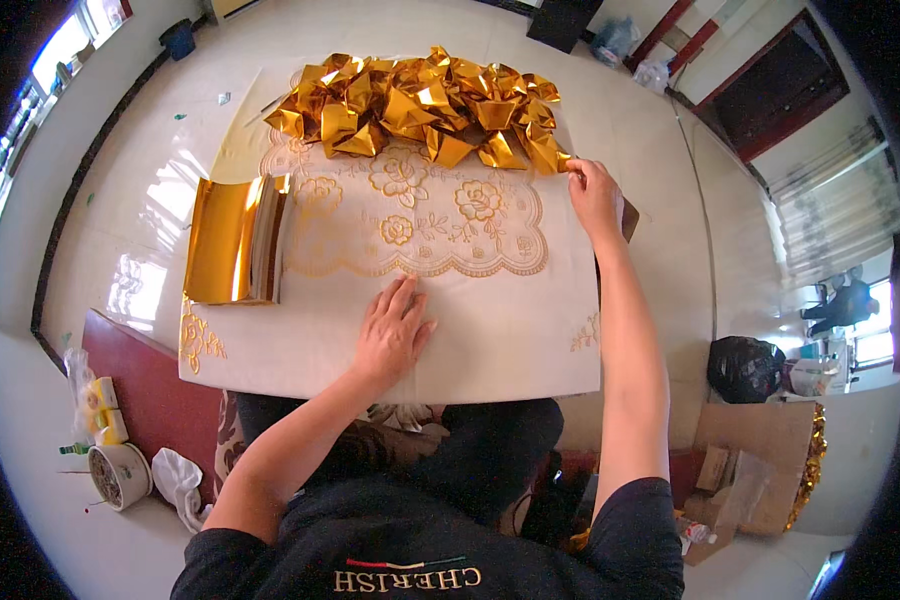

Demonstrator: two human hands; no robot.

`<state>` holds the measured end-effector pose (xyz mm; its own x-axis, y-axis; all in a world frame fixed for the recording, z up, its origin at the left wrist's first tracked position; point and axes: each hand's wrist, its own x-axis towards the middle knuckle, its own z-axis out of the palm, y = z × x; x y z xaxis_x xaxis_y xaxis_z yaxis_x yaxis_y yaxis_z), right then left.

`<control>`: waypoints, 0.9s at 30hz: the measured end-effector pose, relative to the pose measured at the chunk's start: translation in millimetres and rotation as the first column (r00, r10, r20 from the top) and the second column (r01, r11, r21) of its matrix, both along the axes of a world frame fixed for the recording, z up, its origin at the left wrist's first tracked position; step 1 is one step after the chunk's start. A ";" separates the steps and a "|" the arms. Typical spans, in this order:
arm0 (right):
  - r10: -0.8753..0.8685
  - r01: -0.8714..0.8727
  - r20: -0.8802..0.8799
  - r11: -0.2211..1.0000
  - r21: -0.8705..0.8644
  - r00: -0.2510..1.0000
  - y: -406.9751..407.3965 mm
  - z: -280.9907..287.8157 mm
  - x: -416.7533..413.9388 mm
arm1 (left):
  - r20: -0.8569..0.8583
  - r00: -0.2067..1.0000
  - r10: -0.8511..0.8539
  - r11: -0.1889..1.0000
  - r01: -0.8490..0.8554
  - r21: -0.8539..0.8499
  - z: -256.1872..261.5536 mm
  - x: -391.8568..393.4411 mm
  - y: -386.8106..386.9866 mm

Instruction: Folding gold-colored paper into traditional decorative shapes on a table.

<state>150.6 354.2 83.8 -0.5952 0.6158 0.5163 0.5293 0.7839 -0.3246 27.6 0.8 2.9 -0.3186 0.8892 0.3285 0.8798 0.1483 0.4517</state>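
A heap of folded gold foil paper pieces [412,105] lies across the far side of the table. My right hand [594,193] is at the heap's right end, its fingertips closed on one folded gold piece [547,150] there. Flat on the white tablecloth [487,330], near its front edge, rests my left hand [394,330], fingers slightly apart and nothing in them. To the left stands a thick stack of gold foil sheets [225,240], curved in the middle. Yellow embroidered roses [397,180] pattern the cloth between the stack and the heap.
A dark red bench [150,390] stands at the left, near a white pot [120,476]. At the right on the floor are a black plastic bag [746,367] and an opened cardboard box [757,457] with gold pieces along its edge. A blue bin [178,39] stands far left.
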 end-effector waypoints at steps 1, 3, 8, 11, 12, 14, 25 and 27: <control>0.001 -0.001 -0.003 1.000 0.000 1.000 6.7 -1.2 -3.9 | 0.009 1.000 -0.008 1.000 0.008 0.010 0.6 -0.1 0.0; -0.045 0.046 0.049 0.999 -0.010 0.998 17.7 -4.4 -11.1 | 0.002 1.000 -0.008 1.000 0.008 0.002 0.3 0.6 -0.5; 0.017 -0.010 0.096 0.997 -0.076 0.995 29.0 -15.2 -32.9 | 0.020 1.000 -0.007 1.000 0.007 0.001 3.2 0.8 -0.5; 0.002 0.010 0.095 0.992 -0.124 0.995 30.9 -19.7 -44.1 | 0.021 1.000 -0.007 0.999 0.008 -0.041 7.3 -0.6 -1.8; -0.026 0.036 0.074 0.989 -0.143 0.997 34.6 -22.2 -43.7 | 0.023 1.000 -0.006 0.999 0.006 -0.038 7.8 0.7 -0.6; -0.030 0.037 0.048 0.989 -0.146 0.998 40.4 -27.1 -39.6 | 0.026 1.000 -0.008 0.999 0.009 -0.034 9.3 2.5 1.5; -0.189 0.148 -0.109 0.939 -0.311 0.976 -21.2 -50.4 3.8 | 0.024 1.000 -0.009 0.998 0.008 0.058 -4.7 0.8 0.1; -0.191 0.114 -0.163 0.913 -0.392 0.968 -53.9 -67.5 18.0 | 0.023 1.000 -0.013 0.998 0.012 0.061 -4.9 0.5 0.1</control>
<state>168.6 300.3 16.4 -0.3905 0.8621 0.3230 0.5296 0.4973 -0.6872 28.1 0.9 -2.0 -0.3157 0.8720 0.3741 0.8703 0.1091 0.4803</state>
